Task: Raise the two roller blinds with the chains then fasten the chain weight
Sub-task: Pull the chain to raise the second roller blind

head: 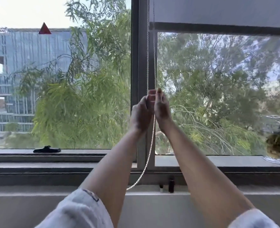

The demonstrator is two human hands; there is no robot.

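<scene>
midway, both hands, left [141, 112] and right [161, 109], grip the chain [150, 145] raising the right blind [218, 12]; next, probably another downward pull.

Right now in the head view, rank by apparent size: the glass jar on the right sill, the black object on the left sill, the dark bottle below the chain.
1. Glass jar
2. Black object
3. Dark bottle
The bottle sits nearer the camera, so true sizes are unsure.
</scene>
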